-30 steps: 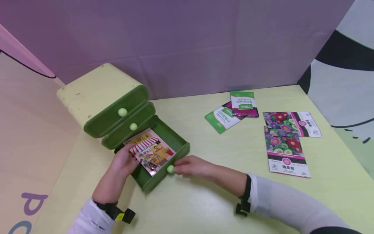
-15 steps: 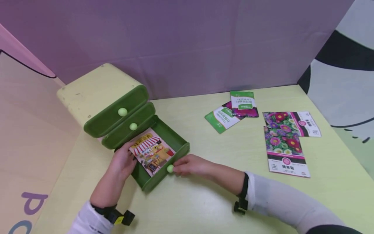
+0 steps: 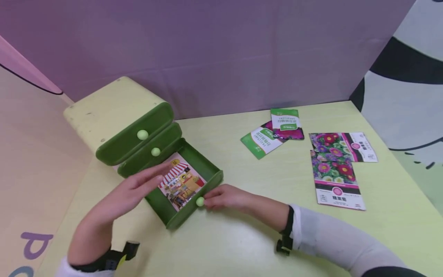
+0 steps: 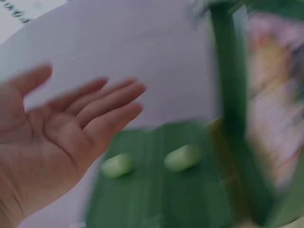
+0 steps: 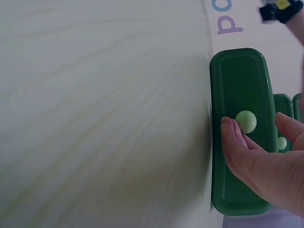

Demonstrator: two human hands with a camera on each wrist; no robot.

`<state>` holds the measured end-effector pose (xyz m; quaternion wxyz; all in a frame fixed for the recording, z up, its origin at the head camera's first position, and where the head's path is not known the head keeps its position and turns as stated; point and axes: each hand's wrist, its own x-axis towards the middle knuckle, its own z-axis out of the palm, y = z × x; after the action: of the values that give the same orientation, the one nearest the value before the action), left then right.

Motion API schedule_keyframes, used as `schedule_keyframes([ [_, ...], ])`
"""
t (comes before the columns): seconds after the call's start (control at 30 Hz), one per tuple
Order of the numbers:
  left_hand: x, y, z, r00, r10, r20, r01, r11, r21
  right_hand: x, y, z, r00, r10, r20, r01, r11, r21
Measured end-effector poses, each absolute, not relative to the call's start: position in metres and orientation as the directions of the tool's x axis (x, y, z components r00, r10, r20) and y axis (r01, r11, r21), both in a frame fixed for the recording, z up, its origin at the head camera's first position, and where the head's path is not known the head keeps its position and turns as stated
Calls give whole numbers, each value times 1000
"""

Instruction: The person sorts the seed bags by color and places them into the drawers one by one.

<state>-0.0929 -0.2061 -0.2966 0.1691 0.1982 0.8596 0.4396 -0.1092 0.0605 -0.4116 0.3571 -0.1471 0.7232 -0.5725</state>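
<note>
A small picture card or booklet (image 3: 183,181) with a striped awning lies in the pulled-out bottom drawer (image 3: 211,163) of the cream and green drawer box (image 3: 117,111). Over its left part hovers my left hand (image 3: 138,187), fingers extended, covering one corner in the head view. The left wrist view is blurred, but it shows the left palm (image 4: 61,133) bare with the thumb apart. My right hand (image 3: 225,197) is at the round pale-green knob (image 3: 200,201). In the right wrist view, bent fingers (image 5: 230,137) lie against the knob, with the thumb on its other side.
Two green-and-white seed packets (image 3: 263,142) overlap at the table's back. Further right lie two flower seed packets (image 3: 337,181), also overlapping. Two upper drawers (image 3: 133,138) are closed, each with a knob. A purple cloth wall (image 3: 225,57) stands behind the table.
My left hand has let go of the picture card and risen above the drawer, its fingers straightened. The card has settled in the drawer. My right hand stays at the knob.
</note>
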Motion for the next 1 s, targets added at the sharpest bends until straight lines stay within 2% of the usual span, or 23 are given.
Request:
schedule_keyframes([
  [0.07, -88, -212, -279, -874, 486, -21, 316, 599, 736, -109, 60, -412, -702, -621, -348, 199, 297, -934],
  [0.17, -85, -221, -261, -890, 432, 147, 427, 677, 600, -108, 60, -412, -703, -617, -353, 206, 299, -932],
  [0.27, -90, -232, -254, -875, 366, 318, 480, 746, 462, -108, 60, -412, -704, -616, -354, 206, 299, -932],
  [0.37, -103, -247, -253, -846, 332, 417, 486, 801, 349, -108, 59, -411, -708, -611, -354, 204, 304, -931],
  [0.47, -120, -263, -255, -844, 332, 422, 479, 820, 313, -107, 58, -410, -718, -599, -354, 184, 328, -927],
  [0.67, -150, -286, -259, -898, 346, 274, 421, 857, 297, -104, 51, -412, -769, -533, -352, 138, 400, -906],
  [0.77, -161, -291, -265, -912, 353, 212, 402, 871, 282, -102, 45, -414, -799, -483, -358, 159, 404, -901],
  [1.0, -168, -293, -276, -906, 359, 226, 413, 868, 276, -100, 36, -418, -840, -398, -369, 202, 402, -893],
])
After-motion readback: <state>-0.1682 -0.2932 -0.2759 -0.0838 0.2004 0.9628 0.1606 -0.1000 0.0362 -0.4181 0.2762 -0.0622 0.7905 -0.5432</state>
